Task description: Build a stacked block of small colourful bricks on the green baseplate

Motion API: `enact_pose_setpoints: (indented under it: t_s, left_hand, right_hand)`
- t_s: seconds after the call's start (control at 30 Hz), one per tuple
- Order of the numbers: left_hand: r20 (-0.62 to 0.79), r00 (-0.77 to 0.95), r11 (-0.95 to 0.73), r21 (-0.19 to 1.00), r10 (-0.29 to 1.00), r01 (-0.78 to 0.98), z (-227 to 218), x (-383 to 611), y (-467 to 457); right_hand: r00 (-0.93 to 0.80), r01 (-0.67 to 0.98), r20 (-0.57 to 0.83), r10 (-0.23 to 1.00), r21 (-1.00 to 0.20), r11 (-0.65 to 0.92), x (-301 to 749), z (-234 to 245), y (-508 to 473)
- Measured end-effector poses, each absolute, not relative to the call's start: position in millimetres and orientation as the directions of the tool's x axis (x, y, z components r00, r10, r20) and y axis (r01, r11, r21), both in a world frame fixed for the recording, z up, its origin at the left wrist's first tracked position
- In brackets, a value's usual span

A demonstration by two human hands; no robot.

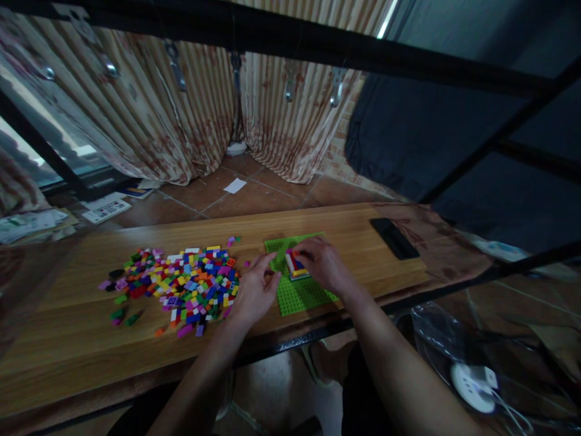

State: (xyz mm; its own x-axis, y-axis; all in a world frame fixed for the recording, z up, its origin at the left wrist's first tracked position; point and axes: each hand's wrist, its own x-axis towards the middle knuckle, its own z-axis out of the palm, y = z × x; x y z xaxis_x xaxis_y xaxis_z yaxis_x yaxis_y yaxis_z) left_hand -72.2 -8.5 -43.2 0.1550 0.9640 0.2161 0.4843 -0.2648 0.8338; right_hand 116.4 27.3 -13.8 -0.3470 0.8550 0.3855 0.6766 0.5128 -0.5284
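Note:
A green baseplate [290, 298] lies on the wooden table, bearing a small block of toy bricks [297, 270] in white, yellow, blue, red and pink. My right hand [320, 260] reaches over this block, its fingers bent down and pinched at the top; what lies between the fingertips is hidden. My left hand [258, 287] rests by the plate's left edge, thumb and fingers apart, with nothing visible between them. To its left spreads a heap of loose toy bricks [181, 281] in many colours.
A black phone [394, 238] lies at the right of the wooden table [345, 225]. A dark metal bar [290, 42] with hanging clips crosses above. Curtains [181, 121] hang behind, and a white power strip [472, 387] sits below right.

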Motion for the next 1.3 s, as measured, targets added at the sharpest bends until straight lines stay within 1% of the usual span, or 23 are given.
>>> enact_pose_setpoints:
  t_s: [0.13,0.37,0.47,0.57,0.77,0.93,1.3]
  left_hand:
    - [0.25,0.191,-0.313,0.812,0.949,0.492,-48.0,-70.9,-8.1]
    - [0.274,0.243,-0.365,0.748,0.93,0.554,-48.6,-67.3,-11.5]
    - [0.262,0.265,-0.37,0.727,0.928,0.578,-48.3,-66.3,-12.8]
    - [0.254,0.282,-0.377,0.708,0.925,0.597,-48.0,-65.0,-13.3]
    - [0.23,0.311,-0.383,0.658,0.922,0.648,-46.0,-60.3,-14.5]
    - [0.259,0.32,-0.412,0.605,0.911,0.681,-49.7,-57.3,-13.4]
    - [0.271,0.32,-0.42,0.593,0.908,0.687,-52.6,-55.9,-12.7]
  right_hand:
    - [-0.364,0.655,0.417,0.833,-0.521,0.547,114.4,-17.9,30.0]
    - [-0.362,0.667,0.432,0.826,-0.499,0.553,116.1,-21.8,31.4]
    - [-0.34,0.68,0.44,0.831,-0.496,0.54,118.6,-20.5,31.1]
    - [-0.295,0.684,0.438,0.849,-0.524,0.507,119.3,-16.7,29.4]
    - [-0.249,0.688,0.387,0.888,-0.575,0.443,119.5,-19.4,30.7]
    - [-0.223,0.71,0.347,0.911,-0.583,0.395,120.3,-25.7,34.4]
    - [-0.173,0.72,0.291,0.941,-0.614,0.322,118.7,-19.7,34.7]
